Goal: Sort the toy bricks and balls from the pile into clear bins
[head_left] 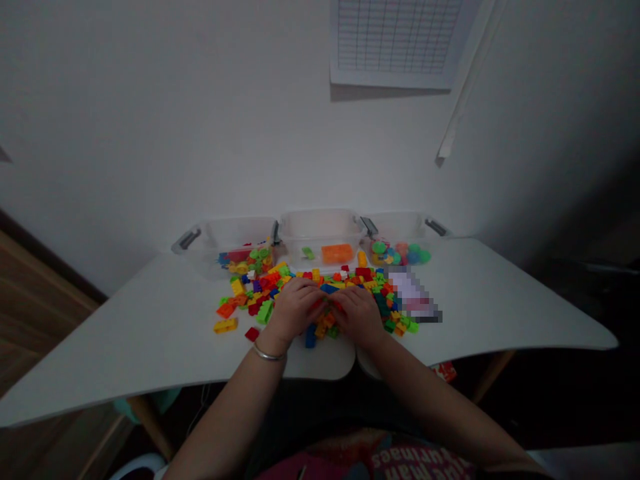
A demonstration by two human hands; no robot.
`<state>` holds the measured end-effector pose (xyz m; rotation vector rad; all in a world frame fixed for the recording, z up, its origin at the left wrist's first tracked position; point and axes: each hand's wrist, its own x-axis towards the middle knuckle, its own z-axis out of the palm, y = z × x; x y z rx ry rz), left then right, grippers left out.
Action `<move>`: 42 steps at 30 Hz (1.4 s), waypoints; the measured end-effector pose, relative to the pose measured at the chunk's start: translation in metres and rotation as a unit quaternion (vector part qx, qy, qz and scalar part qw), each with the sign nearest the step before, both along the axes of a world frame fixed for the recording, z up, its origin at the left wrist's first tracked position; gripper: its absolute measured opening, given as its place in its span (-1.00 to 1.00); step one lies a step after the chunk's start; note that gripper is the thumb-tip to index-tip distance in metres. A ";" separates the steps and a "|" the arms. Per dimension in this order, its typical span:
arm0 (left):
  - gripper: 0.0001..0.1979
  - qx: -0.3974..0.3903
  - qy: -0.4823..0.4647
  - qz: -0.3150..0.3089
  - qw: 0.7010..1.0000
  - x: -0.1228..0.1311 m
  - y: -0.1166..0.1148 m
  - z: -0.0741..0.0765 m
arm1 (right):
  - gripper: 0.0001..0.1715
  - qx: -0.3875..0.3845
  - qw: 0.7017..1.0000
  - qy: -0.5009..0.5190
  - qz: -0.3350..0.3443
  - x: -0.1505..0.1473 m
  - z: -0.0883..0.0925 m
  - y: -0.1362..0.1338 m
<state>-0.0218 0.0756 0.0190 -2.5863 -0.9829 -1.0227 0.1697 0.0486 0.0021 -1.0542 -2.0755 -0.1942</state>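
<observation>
Over a heap of toy building bricks, my two hands come close together. My left hand, with a silver bangle at its wrist, has its fingers curled round a red toy brick. My right hand faces it, fingers closed at a bit of red. Whether the two red parts belong to one piece cannot be told, as the fingers cover most of them. A blue brick shows just beyond the fingertips, and another blue brick lies below them.
Three clear bins stand along the wall: the left bin with mixed pieces, the middle bin with an orange block, the right bin with round pieces. A blurred phone-like object lies right on the white table.
</observation>
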 end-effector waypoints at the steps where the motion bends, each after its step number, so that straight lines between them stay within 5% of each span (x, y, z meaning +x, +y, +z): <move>1: -0.86 -0.001 -0.008 0.008 1.000 0.000 0.001 0.000 | -0.78 -0.009 1.000 0.007 -0.002 0.000 0.000 0.000; 13: -0.82 0.000 -0.191 0.192 0.963 -0.009 0.007 -0.002 | -0.75 -0.075 0.996 0.044 -0.019 0.002 0.000 0.003; 21: -0.74 -0.049 -0.375 0.217 0.900 -0.013 0.015 -0.007 | -0.71 -0.070 0.997 0.039 -0.012 0.000 -0.003 0.002; 25: -0.80 -0.063 -0.503 0.183 0.843 -0.024 0.027 0.005 | -0.68 -0.070 0.997 0.040 -0.007 0.000 -0.001 0.002; 29: -0.76 -0.055 -0.559 0.194 0.804 -0.042 0.044 0.033 | -0.65 -0.070 0.997 0.043 0.000 0.001 -0.001 0.002; 32: -0.74 0.005 -0.507 0.242 0.827 -0.057 0.057 0.057 | -0.66 -0.076 0.996 0.048 0.001 0.001 -0.002 0.002; 37: -0.81 -0.005 -0.243 0.361 0.900 -0.075 0.073 0.074 | -0.68 -0.085 0.994 0.067 0.004 0.002 -0.002 0.003; 42: -0.67 -0.030 -0.102 0.458 0.882 -0.073 0.074 0.066 | -0.69 -0.079 0.994 0.070 0.009 0.003 -0.005 0.005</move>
